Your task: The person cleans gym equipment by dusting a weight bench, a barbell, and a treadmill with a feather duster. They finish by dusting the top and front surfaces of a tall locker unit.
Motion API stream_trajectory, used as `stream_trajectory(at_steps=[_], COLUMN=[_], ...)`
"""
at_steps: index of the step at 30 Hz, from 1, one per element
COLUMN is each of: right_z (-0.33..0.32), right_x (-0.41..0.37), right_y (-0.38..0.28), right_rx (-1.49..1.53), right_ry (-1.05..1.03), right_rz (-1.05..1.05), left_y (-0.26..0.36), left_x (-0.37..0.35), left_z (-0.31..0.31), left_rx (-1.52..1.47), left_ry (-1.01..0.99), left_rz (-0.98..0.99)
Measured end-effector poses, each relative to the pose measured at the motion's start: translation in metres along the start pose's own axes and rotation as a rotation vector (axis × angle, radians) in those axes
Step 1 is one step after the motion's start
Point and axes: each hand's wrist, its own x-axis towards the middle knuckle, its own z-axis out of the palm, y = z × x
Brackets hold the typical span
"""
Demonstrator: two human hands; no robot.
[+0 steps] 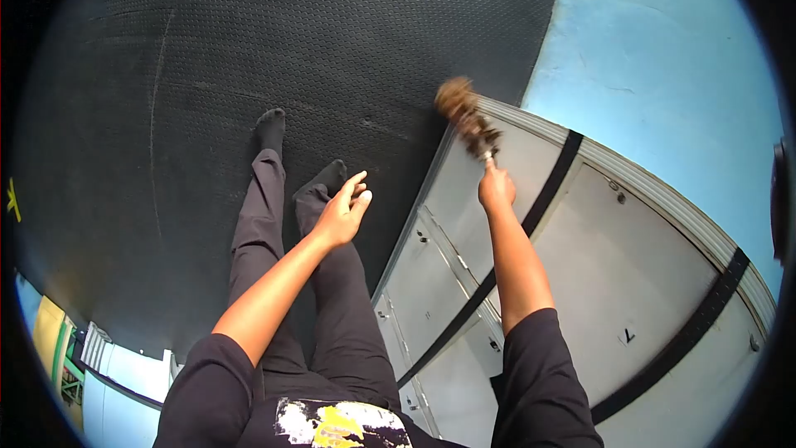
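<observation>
My right hand (496,188) is closed around the handle of a brown feather duster (470,116), whose feathers are smeared by motion. The duster overlaps the far end of a light grey metal locker cabinet (626,261) in this view. In front of my legs hangs my left hand (342,214), holding nothing, its fingers apart and partly stretched out.
Black straps (557,178) run across the locker doors, which carry small locks. A light blue wall (655,50) rises behind the lockers. Textured black matting (332,41) covers the floor under my socked feet (270,129). Pale furniture (124,402) stands at lower left.
</observation>
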Motion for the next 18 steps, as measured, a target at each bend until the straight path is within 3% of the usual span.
stream_trajectory(at_steps=[5,7,8,11,15,17,18], right_z=[0.032,0.039,0.048,0.07,0.092,0.092,0.093], right_x=[0.027,0.009,-0.004,-0.052,-0.127,-0.146,-0.157], right_y=[0.0,0.016,0.023,0.045,0.078,0.093,0.098], right_rx=[-0.289,-0.153,-0.145,-0.309,-0.112,-0.213,-0.187], right_ry=[-0.272,-0.113,-0.129,-0.423,-0.324,-0.529,-0.53], right_rz=[-0.146,-0.138,-0.114,-0.159,-0.091,-0.122,-0.096], left_y=[-0.018,-0.025,-0.032,-0.033,-0.02,-0.02,-0.021], left_x=[0.005,0.006,0.007,-0.001,-0.019,-0.024,-0.025], left_z=[-0.015,-0.018,-0.016,-0.008,0.005,0.007,0.008], left_rx=[0.021,0.08,0.087,0.116,0.182,0.2,0.218], left_ry=[-0.003,0.038,0.048,0.039,-0.051,-0.122,-0.15], left_rz=[-0.005,0.009,0.017,-0.031,-0.032,-0.036,-0.025])
